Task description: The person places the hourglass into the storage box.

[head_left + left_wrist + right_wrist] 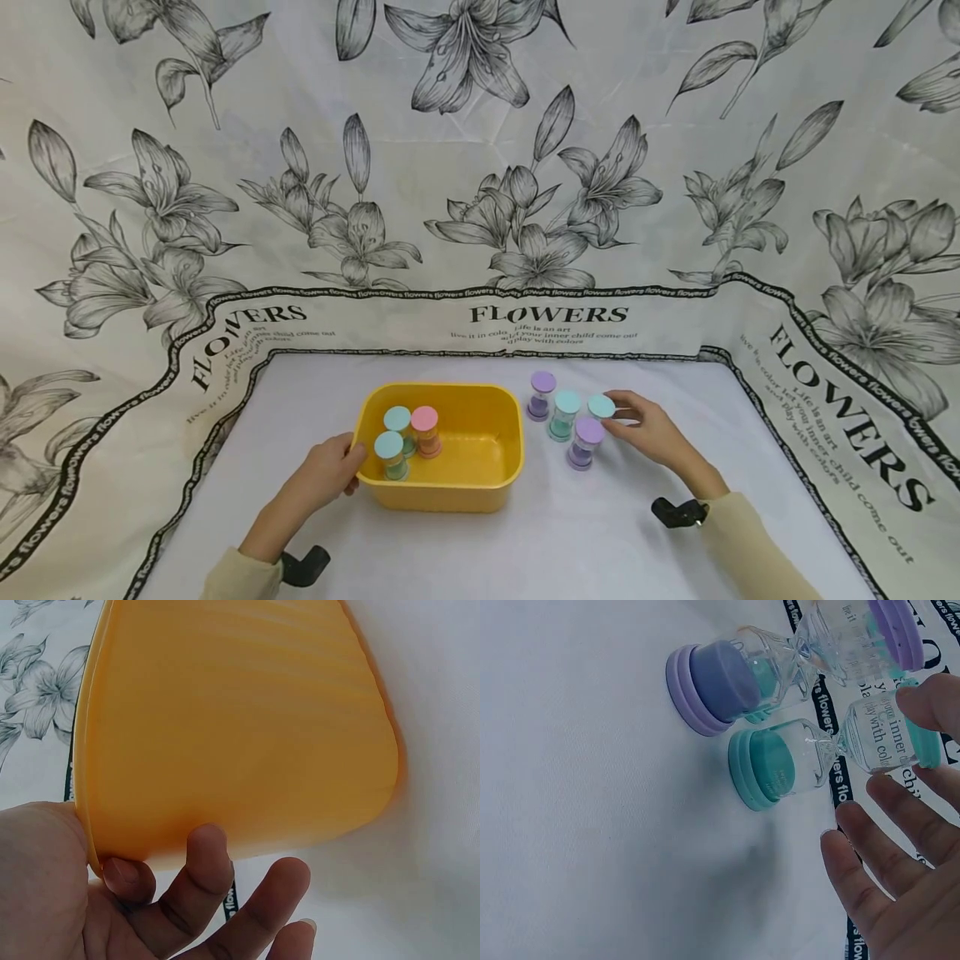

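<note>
Steadying the yellow tub (450, 492), left hand (324, 471) grips its rim.

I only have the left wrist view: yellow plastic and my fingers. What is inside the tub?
Observer: The yellow tub holds three upright sand timers: two teal-capped and one pink-capped, all in its left part.
Operator: Where is the right hand?
Observer: The right hand is right of the tub, fingertips at a teal-capped timer standing on the table.
Operator: How many timers are outside the tub?
Observer: Four stand together: two purple-capped, two teal-capped.
Operator: Is that timer gripped?
Observer: The right wrist view shows the thumb at its cap and the fingers spread beside it, not closed round it.
</note>
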`<action>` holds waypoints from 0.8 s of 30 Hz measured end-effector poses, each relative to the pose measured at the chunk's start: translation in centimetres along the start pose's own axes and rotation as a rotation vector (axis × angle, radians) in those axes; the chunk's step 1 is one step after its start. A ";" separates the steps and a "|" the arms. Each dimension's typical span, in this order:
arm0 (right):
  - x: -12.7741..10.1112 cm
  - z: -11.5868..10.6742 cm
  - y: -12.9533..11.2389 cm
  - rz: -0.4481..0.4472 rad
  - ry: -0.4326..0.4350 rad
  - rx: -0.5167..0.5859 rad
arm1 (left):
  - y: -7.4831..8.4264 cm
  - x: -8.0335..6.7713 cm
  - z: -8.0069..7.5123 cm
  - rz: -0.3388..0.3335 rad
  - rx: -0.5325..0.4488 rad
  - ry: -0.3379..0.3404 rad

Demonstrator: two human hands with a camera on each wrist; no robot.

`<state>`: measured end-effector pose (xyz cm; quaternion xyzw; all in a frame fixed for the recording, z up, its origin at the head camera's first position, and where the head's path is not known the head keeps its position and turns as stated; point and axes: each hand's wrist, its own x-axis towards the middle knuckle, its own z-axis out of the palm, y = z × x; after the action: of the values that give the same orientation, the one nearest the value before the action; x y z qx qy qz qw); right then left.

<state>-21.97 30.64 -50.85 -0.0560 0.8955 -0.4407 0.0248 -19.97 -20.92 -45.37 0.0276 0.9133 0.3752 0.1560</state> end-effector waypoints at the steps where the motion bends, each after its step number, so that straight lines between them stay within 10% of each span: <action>1: -0.1 0.1 0.0 0.004 0.001 0.005 | 0.0 0.0 0.0 0.004 0.002 0.002; 24: -1.3 2.3 0.9 -0.041 0.059 -0.076 | -3.8 -0.5 2.8 0.100 0.017 0.073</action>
<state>-20.50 29.56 -52.98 -0.0624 0.9106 -0.4083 -0.0130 -18.41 -21.86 -49.73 0.0609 0.9190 0.3756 0.1031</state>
